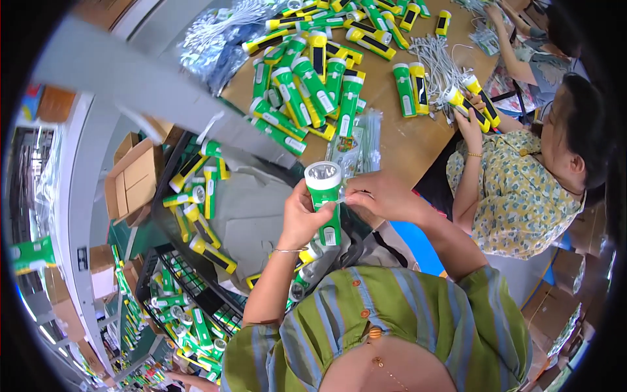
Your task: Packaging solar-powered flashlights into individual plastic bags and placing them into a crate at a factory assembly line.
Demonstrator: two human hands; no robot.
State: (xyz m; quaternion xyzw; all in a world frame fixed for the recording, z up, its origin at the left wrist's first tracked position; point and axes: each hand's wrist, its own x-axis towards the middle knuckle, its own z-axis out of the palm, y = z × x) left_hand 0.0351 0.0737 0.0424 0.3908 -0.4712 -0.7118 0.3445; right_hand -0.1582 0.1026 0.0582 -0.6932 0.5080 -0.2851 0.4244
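Note:
My left hand (302, 219) is wrapped round a green flashlight (323, 181) with a white head, held upright with its lens end toward me. My right hand (384, 198) is beside the flashlight's right side, thumb and fingers pinched together. Something small and whitish shows at those fingertips, too small to name. Just beyond the flashlight, clear plastic bags (369, 140) lie at the table's edge. A heap of green and yellow flashlights (313, 85) covers the table behind them.
A black crate (251, 219) with a grey lining and several flashlights stands left of my hands. Bundled white cables (439, 65) lie on the brown table (392, 157). At right, a co-worker (513, 189) holds two yellow flashlights (471, 108). A grey metal beam (163, 85) crosses the upper left.

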